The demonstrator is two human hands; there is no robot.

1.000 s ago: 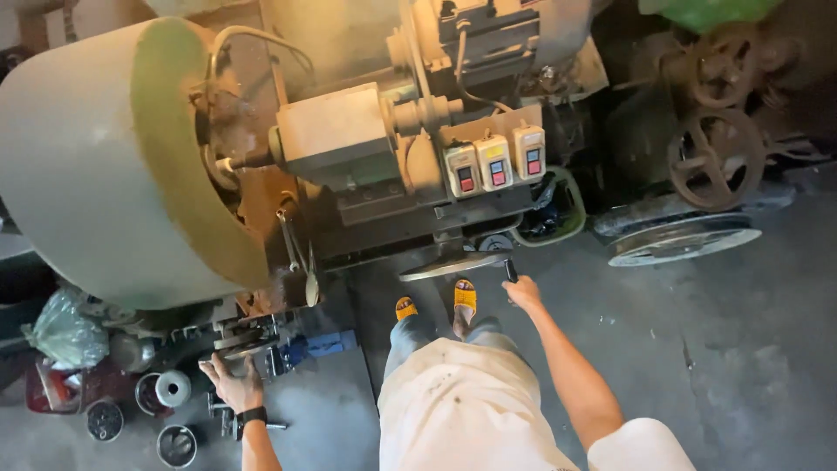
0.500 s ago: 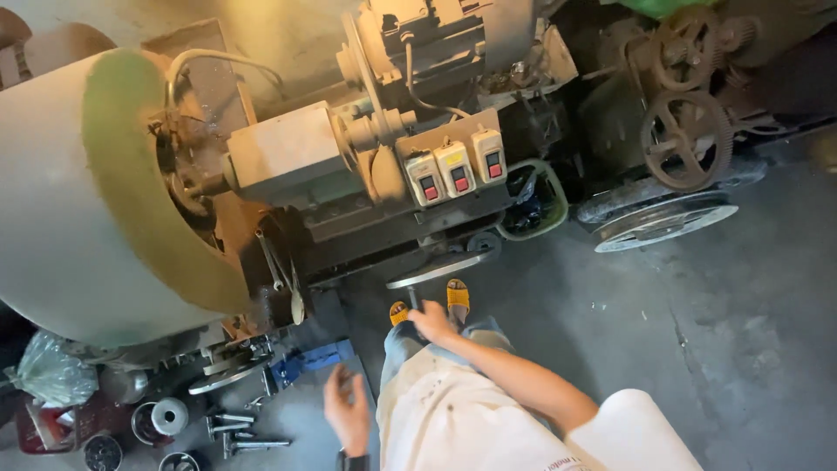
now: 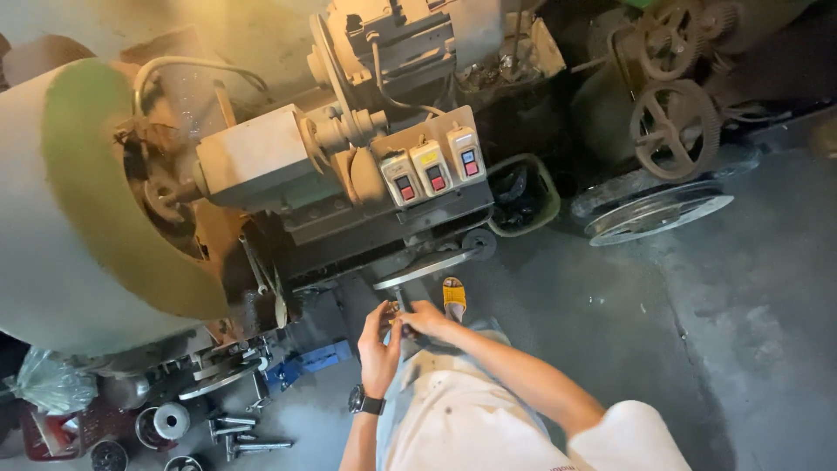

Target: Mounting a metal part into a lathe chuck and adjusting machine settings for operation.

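My left hand [image 3: 378, 344], with a dark watch on the wrist, and my right hand [image 3: 425, 319] meet in front of my body. Their fingertips pinch a small object that is too small to make out. Just beyond them a round metal handwheel [image 3: 427, 268] sticks out from the front of a large old machine [image 3: 288, 174]. Three switch boxes [image 3: 433, 168] with red buttons sit on the machine above the wheel. My foot in a yellow sandal [image 3: 453, 295] stands under the handwheel.
A big cream and green wheel guard [image 3: 78, 201] fills the left. Bolts and round metal parts [image 3: 218, 427] lie on the floor at lower left beside a plastic bag [image 3: 48, 384]. A green bin [image 3: 521, 196] and rusty gear wheels [image 3: 676, 122] stand to the right.
My left hand has come up from the parts on the floor and my right hand has drawn back from the handwheel. Both now meet at the middle. The view has shifted left.
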